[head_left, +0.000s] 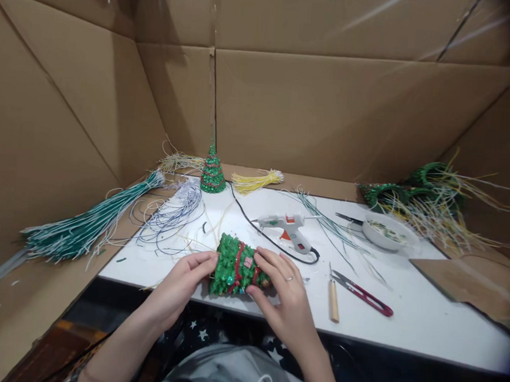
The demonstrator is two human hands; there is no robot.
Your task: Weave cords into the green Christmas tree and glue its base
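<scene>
- White tabletop (431, 314): near edge close; roll-off possible.
- Right hand (285, 294): fingers and thumb spanning a miniature Christmas tree (227, 265); overpressing could loosen trimmings.
- Left hand (190, 268): fingertips pinching its wide base; slipping could drop it.
- Tree: sideways, between hands.
- Glue gun (295, 228): burns, if hot.
- Awl (333, 303): prick, if brushed.

Front tree (228, 265): rough, glossy. Glue gun (296, 236): smooth plastic. Awl (333, 302): wooden handle, metal tip. Wall (288, 111): matt cardboard.
</scene>
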